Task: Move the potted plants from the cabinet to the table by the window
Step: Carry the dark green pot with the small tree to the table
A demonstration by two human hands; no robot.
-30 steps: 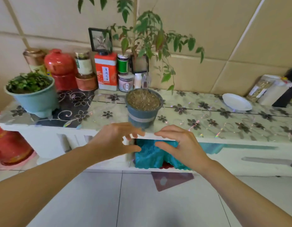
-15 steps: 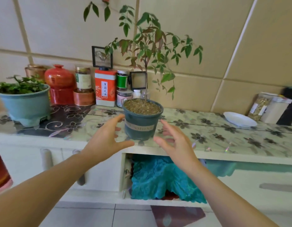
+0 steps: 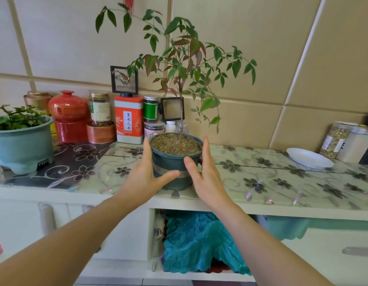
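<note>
Frame centre: dark green pot (image 3: 175, 162) on the cabinet top (image 3: 282, 182), its lower sides hidden behind my left hand (image 3: 145, 178) and right hand (image 3: 205, 178), both spread flat against it. Second plant, teal pot (image 3: 22, 145), cut off at left edge. Two pots counted.

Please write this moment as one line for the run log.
phase: grasping | left hand: open, flanking pot | right hand: open, flanking pot | dark green plastic pot with leafy sapling: upright on white cabinet
</note>
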